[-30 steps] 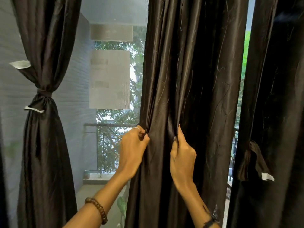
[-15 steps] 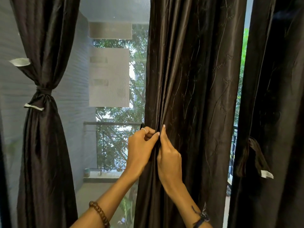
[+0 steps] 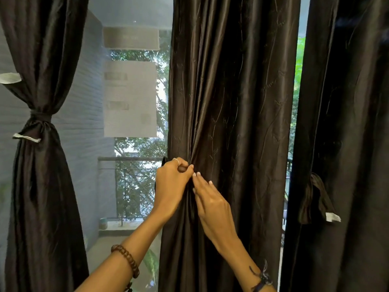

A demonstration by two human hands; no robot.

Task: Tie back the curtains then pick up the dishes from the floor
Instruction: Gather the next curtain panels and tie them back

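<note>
A dark brown middle curtain [image 3: 235, 102] hangs loose in front of me. My left hand [image 3: 171, 184] is closed on a bunch of its left folds at waist height. My right hand [image 3: 212, 204] touches the same folds just to the right, its fingertips pressed into the fabric beside my left hand. The left curtain [image 3: 42, 175] is gathered and tied with a band [image 3: 40, 119]. The right curtain [image 3: 345, 144] hangs straight, and a loose tie-back [image 3: 315, 199] dangles from its edge. No dishes are in view.
Behind the curtains is a mesh-screened window onto a balcony with a metal railing [image 3: 130, 159], a grey wall [image 3: 84, 123] and green trees. A small pot [image 3: 103, 223] stands on the balcony ledge.
My hands have come together: the right hand moved left across the middle curtain to meet the left, pulling its folds into a tighter bunch. The view shifted slightly.
</note>
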